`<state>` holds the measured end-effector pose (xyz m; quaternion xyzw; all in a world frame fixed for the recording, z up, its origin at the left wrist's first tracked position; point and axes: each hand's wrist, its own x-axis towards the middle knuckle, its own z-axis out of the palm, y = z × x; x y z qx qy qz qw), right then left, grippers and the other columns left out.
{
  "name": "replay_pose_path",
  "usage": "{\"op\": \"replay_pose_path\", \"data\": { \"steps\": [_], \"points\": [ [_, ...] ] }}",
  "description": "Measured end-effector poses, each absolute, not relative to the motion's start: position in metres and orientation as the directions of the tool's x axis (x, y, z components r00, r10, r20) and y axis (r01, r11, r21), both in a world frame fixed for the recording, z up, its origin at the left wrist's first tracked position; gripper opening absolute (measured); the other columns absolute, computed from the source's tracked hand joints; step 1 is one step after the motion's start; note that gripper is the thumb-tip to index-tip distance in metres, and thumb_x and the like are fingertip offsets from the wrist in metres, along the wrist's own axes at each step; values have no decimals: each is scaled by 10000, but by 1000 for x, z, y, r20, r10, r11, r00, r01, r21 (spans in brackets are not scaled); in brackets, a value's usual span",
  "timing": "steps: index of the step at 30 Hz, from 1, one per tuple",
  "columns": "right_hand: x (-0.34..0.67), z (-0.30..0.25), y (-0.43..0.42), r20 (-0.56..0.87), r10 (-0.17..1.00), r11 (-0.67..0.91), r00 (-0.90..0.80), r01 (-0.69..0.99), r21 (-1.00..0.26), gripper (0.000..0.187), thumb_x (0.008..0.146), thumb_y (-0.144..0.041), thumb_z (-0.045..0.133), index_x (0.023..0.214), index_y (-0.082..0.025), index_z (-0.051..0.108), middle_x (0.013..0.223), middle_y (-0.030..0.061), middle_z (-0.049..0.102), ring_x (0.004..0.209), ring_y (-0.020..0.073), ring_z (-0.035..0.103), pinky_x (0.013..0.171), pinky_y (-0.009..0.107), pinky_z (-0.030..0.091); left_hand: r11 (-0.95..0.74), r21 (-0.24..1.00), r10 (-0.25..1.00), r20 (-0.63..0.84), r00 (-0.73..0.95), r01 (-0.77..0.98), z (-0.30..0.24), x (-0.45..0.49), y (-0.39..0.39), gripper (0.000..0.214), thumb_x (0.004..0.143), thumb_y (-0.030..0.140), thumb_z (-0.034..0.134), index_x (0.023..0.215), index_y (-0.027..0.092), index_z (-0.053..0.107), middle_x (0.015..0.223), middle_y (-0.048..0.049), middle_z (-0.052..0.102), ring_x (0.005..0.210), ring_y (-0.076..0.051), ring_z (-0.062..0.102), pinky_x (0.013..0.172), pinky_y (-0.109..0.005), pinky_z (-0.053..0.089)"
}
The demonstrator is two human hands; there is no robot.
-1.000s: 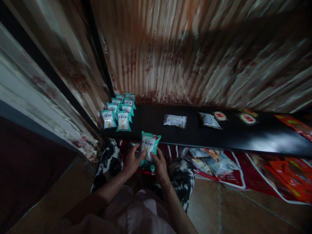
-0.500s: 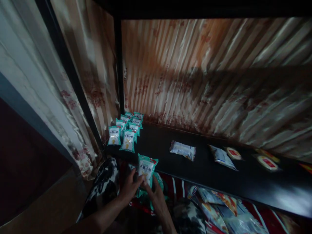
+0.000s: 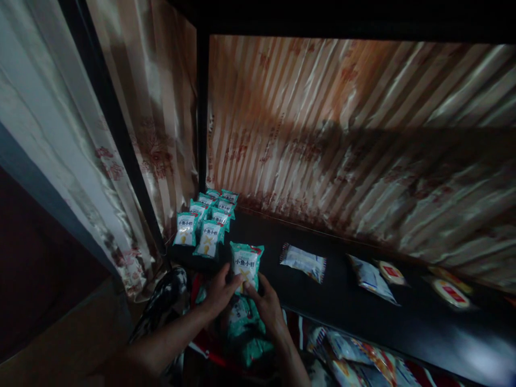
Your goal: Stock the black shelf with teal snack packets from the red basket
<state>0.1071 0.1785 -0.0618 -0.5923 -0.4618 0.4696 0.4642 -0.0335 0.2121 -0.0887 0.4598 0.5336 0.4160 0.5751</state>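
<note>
Currently, a green-and-white packet (image 3: 245, 262) is sitting between the two hands, its printed front facing the person, close by the near edge of a dark shelf (image 3: 338, 306); whether it is touching the shelf, I cannot tell. The left hand (image 3: 221, 291) is closing lightly on its left side, thumb across the front, while the right hand (image 3: 269, 307) is pinching the other side, its thumb near the left one. At the shelf's left end, at least eight matching packets (image 3: 209, 239) are standing in two columns running back to the corner, so that much is done. The held one is not yet standing among them, and more green packets (image 3: 244, 320) are lying below the hands, too dark to count. Farther right, a white wrapper (image 3: 303, 260), a silvery packet (image 3: 371, 280) and round red-labelled items (image 3: 451, 294) are lying spaced apart, singly rather than in columns. Mixed packets (image 3: 350, 352) are lying below the shelf edge, and a pleated curtain (image 3: 290, 123) is hanging behind.
</note>
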Motion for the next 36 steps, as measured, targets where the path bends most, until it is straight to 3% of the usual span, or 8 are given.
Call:
{"op": "replay_pose_path", "data": {
  "steps": [9,17,27,32,36],
  "points": [
    [114,-62,206,-99,994,-106,44,196,-975,579,748,-567,599,1148,-150,625,1109,100,680,1024,284,618,881,384,483,93,986,994,-100,41,137,-86,-29,252,519,742,364,620,1202,138,540,1215,-131,611,1134,-252,556,978,-357,414],
    [118,-78,230,-71,989,-116,133,377,-919,510,767,-547,555,1087,-160,642,979,78,715,900,253,654,799,337,491,90,983,996,-90,-6,158,-92,-21,265,448,788,339,566,1190,147,526,1121,-111,650,1051,-214,594,927,-324,442],
    [122,-91,252,-72,969,-200,235,582,-788,409,787,-470,515,1048,-187,653,913,78,715,848,238,657,738,312,467,123,942,990,-136,20,313,-95,-13,275,505,811,305,508,1275,109,463,1254,-147,581,1165,-233,538,1001,-350,392],
    [121,-103,262,-53,962,-213,267,618,-757,455,820,-470,463,1087,-140,627,983,125,691,890,249,645,763,318,467,85,931,994,-105,37,354,-97,-14,271,524,836,268,442,1326,85,415,1390,-165,455,1285,-226,430,1083,-352,307],
    [120,-107,270,-17,953,-236,302,706,-667,439,843,-433,443,1082,-114,627,1011,152,664,940,262,629,805,324,458,42,931,991,-84,100,362,-101,-12,269,512,852,292,406,1332,115,418,1404,-140,445,1314,-207,392,1109,-363,273]
  ]
}}
